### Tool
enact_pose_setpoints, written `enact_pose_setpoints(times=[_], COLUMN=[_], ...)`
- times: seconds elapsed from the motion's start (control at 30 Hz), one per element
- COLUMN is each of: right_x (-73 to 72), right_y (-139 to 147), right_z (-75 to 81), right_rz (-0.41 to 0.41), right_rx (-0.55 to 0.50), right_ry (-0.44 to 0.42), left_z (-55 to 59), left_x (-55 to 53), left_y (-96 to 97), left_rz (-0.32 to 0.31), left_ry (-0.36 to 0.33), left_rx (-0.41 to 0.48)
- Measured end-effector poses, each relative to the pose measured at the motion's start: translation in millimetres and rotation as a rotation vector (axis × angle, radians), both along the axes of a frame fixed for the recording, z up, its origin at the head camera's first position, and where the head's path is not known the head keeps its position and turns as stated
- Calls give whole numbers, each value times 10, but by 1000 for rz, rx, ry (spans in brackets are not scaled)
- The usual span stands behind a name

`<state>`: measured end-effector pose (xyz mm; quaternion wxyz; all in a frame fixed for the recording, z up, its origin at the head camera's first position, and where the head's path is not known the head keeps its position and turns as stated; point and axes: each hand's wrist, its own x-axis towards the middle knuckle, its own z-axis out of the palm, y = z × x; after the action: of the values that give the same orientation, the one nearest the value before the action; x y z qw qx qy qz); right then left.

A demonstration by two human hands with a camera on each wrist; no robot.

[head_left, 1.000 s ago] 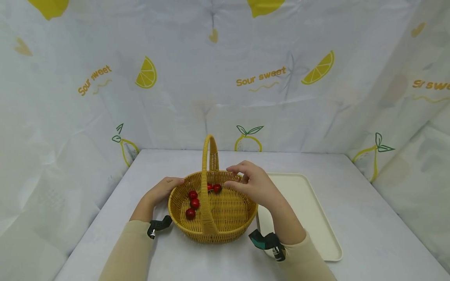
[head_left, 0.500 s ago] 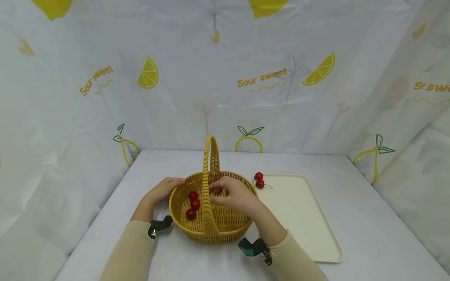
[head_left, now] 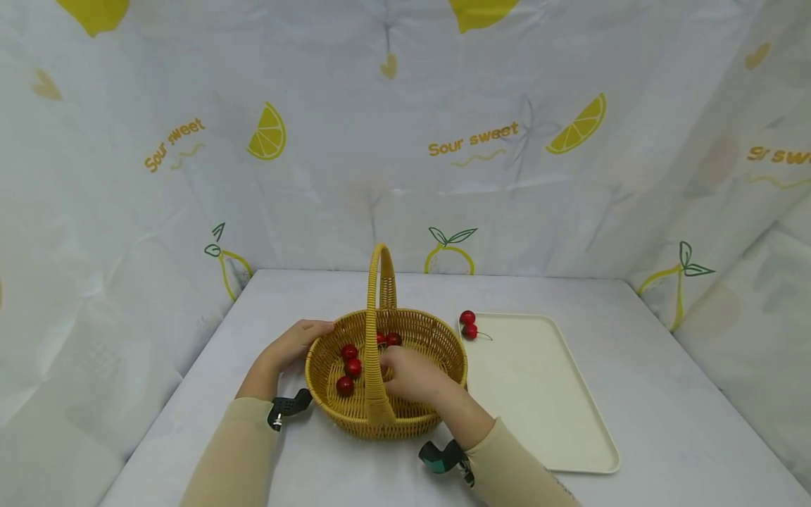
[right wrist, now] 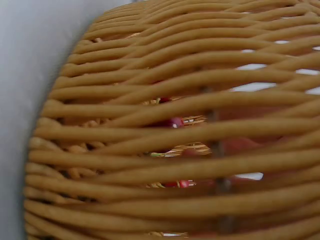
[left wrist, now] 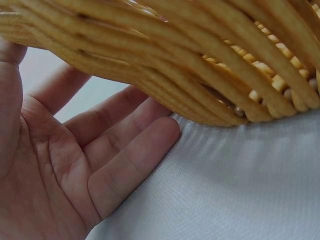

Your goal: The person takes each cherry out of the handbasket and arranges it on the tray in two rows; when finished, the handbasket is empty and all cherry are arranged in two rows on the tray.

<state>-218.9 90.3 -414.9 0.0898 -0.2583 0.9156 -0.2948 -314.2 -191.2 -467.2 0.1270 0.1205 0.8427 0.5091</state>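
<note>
A yellow-brown wicker basket [head_left: 418, 425] with a tall arched handle stands on the table. Inside it, to the left of the handle, lies a row of red cherries [head_left: 353, 367]. Another pair of cherries [head_left: 393, 339] is by the back wall, partly behind the handle. My left hand [head_left: 290, 346] rests against the basket's left side, its fingers loosely extended under the rim in the left wrist view. My right hand [head_left: 415, 377] reaches inside, fingertips hidden behind the handle. Through the weave [right wrist: 165, 135], the right wrist view gives only bits of red and skin.
To the right of the basket lies a cream rectangular tray [head_left: 538, 394]. Two cherries [head_left: 469, 331], one showing its stem, sit at the tray's back left corner. A white cloth [head_left: 355, 197] with lemon prints hangs behind the table.
My right hand has moved from above the basket's back right down into it, then nearer the front. Two cherries beside the tray corner have come into sight from behind it. My left hand stays put.
</note>
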Motion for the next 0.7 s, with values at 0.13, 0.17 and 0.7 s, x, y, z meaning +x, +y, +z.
enact_pose_setpoints(times=[0.13,0.17,0.7], right_x=[3,5,26], right_y=[-3,-4,12], right_z=[-34,-39,-33], right_rz=[13,14,-12], right_rx=[75,87,67], right_ry=[17,25,-13], left_z=[0,1,-18], left_x=[-10,-12,-3], left_y=[0,0,-8], left_rz=[0,-2,11], left_ry=[3,4,1], left_rx=[1,0,-16])
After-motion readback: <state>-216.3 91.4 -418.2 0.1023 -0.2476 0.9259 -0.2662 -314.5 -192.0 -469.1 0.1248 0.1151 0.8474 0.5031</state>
